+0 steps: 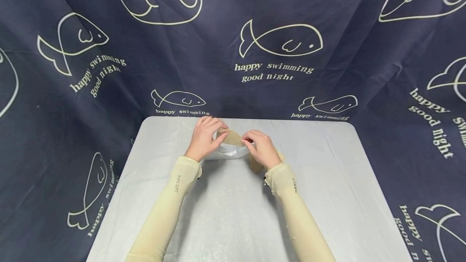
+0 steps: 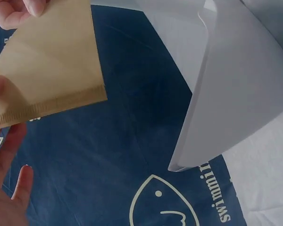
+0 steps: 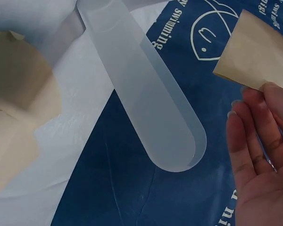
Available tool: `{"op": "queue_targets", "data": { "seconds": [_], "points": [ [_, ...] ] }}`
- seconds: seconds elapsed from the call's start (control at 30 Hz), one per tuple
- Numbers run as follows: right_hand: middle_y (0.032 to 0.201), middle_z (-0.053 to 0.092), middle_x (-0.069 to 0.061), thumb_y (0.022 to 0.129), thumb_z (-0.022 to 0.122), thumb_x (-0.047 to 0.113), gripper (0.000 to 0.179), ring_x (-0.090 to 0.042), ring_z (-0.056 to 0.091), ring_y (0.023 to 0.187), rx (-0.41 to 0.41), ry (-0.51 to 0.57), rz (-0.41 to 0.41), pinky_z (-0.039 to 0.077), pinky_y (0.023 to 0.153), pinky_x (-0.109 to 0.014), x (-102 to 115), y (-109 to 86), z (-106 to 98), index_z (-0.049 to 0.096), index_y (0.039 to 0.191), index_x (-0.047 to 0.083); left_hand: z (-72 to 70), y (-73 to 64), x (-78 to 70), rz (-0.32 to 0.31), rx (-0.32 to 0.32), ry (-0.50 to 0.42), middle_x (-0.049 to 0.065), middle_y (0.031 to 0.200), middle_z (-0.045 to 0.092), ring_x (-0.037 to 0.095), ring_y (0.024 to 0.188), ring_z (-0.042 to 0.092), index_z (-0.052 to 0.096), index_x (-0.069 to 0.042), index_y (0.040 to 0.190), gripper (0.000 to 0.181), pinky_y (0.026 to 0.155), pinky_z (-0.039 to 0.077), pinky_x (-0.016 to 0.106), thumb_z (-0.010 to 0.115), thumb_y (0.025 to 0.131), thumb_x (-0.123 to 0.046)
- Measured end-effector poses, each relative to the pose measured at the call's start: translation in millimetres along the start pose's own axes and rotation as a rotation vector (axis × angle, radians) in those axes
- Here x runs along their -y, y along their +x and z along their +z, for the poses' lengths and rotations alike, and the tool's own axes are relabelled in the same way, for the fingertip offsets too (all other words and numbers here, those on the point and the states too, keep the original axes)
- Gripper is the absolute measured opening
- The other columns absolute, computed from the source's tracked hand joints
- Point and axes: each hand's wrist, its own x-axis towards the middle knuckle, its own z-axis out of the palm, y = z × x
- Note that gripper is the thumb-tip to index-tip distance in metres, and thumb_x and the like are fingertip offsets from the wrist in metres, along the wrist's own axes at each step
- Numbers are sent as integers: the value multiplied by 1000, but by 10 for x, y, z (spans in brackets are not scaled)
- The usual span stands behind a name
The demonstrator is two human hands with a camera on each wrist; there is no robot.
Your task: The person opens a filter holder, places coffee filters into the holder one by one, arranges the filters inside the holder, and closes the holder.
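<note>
A brown paper coffee filter (image 1: 231,137) with a crimped edge is held up near the far end of the table. My left hand (image 1: 206,137) pinches one side of it between thumb and fingers, the crimped strip showing in the left wrist view. On the opposite side, the thumb and fingers of my right hand (image 1: 261,147) pinch the paper, with the other fingers extended. Beneath and between the hands lies a whitish translucent plastic container (image 3: 141,89) with a rounded end. More brown filter paper (image 3: 19,103) is on the table, partly hidden under my right wrist in the head view.
The white table (image 1: 233,221) has rounded far corners. Behind it and at both sides hangs a dark blue curtain (image 1: 222,51) printed with fish and lettering, close past the far edge.
</note>
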Motion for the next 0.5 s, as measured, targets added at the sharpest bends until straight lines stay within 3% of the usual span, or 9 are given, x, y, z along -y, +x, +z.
{"op": "queue_targets", "data": {
  "seconds": [0.23,0.5],
  "points": [
    [91,71,-1,98,72,17,6,-17,67,87,-17,26,20,57,81,-36,-11,5,10,74,96,11,30,-36,54,-31,2,-77,-1,100,77,21,102,68,74,-15,98,7,114,39,49,78,92,-16],
    [89,69,1,98,72,17,5,-16,64,85,-49,43,0,55,78,-37,-3,23,32,74,97,13,48,-78,82,-80,-11,-133,-1,101,76,22,108,65,75,-16,100,9,112,39,49,78,92,-16]
  ]
}}
